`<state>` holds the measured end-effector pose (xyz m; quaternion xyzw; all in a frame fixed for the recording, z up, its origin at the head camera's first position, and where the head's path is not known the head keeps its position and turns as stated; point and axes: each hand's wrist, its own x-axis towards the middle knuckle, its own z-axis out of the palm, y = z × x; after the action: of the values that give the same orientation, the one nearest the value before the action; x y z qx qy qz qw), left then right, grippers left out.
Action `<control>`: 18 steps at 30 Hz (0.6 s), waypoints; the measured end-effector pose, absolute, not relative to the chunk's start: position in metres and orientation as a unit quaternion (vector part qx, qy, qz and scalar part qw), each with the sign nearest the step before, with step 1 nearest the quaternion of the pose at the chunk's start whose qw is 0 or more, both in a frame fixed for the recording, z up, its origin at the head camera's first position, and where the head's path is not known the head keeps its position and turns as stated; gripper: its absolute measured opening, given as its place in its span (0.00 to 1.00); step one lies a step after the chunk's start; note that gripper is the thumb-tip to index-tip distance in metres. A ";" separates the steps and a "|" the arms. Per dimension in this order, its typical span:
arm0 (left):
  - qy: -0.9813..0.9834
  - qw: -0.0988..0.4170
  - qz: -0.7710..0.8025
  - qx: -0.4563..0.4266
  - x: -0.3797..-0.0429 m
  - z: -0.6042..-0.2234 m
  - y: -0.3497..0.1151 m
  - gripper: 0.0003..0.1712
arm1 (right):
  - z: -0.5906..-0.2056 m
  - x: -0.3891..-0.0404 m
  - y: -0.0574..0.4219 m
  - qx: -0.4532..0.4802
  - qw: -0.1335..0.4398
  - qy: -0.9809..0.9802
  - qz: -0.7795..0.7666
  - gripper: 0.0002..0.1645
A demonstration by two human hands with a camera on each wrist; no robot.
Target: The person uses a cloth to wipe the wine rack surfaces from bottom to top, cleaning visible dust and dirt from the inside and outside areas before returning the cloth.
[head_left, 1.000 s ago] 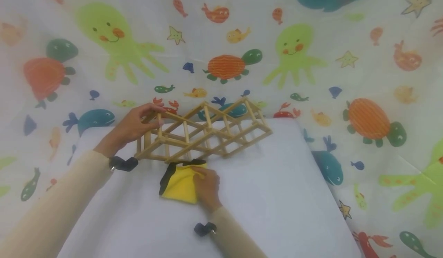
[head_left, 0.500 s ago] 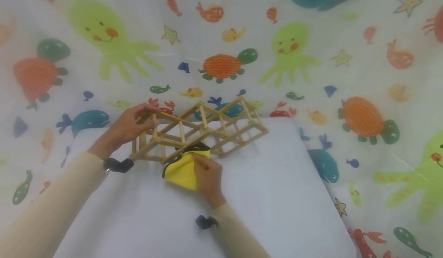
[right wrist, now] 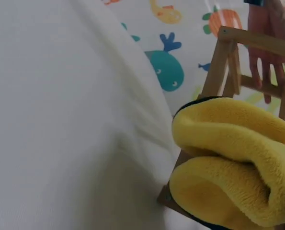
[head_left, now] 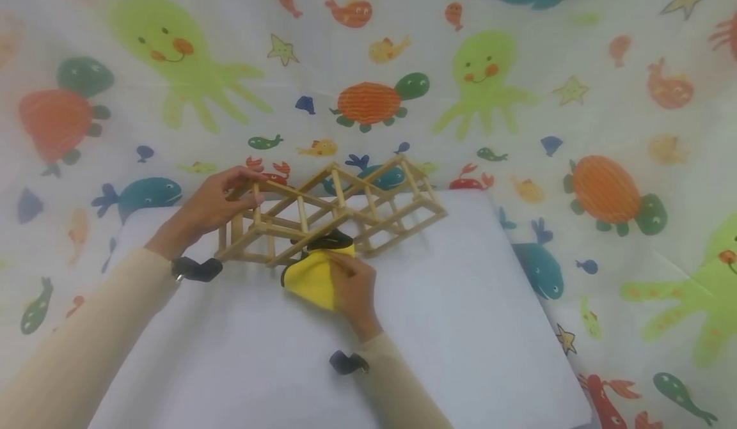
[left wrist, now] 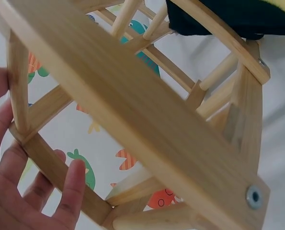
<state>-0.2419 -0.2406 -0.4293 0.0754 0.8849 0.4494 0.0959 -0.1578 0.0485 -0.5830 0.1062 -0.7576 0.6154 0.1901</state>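
Observation:
A light wooden folding rack [head_left: 338, 189], built of crossed slats and round dowels, is held tilted over the white table. My left hand [head_left: 210, 205] grips its left end; in the left wrist view the fingers [left wrist: 73, 191] reach round an end dowel and slat, beside a bolted beam [left wrist: 132, 110]. My right hand [head_left: 358, 291] pinches a yellow cloth [head_left: 313, 279] with a dark back, bunched up against the rack's lower front slat. Seen from the right wrist, the fluffy cloth [right wrist: 228, 139] is folded over the wood and hides the right fingers.
The white-covered table [head_left: 460, 327] stretches below and to the right of the rack. Behind it hangs a curtain [head_left: 518, 160] printed with sea animals. Dark straps [head_left: 196, 269] sit on both wrists.
My right hand has moved the cloth up and slightly right, from below the rack onto its lower front slat. The left hand keeps its grip, with the rack nearly still.

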 end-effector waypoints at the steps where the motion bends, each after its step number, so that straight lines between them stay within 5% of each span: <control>1: 0.884 0.095 0.452 0.076 -0.242 -0.429 -0.241 0.33 | -0.583 -0.158 0.048 0.106 0.185 -0.758 0.616 0.17; 8: 0.879 0.092 0.461 0.081 -0.242 -0.430 -0.242 0.32 | -0.598 -0.164 0.058 -0.004 0.145 -0.781 0.607 0.22; 18: 0.876 0.092 0.467 0.082 -0.242 -0.432 -0.244 0.33 | -0.589 -0.166 0.090 -0.091 0.292 -0.721 0.622 0.19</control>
<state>-0.2417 -0.2442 -0.4318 0.0823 0.8755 0.4672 0.0917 -0.1663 0.0902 -0.5895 -0.0907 -0.7210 0.6220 0.2916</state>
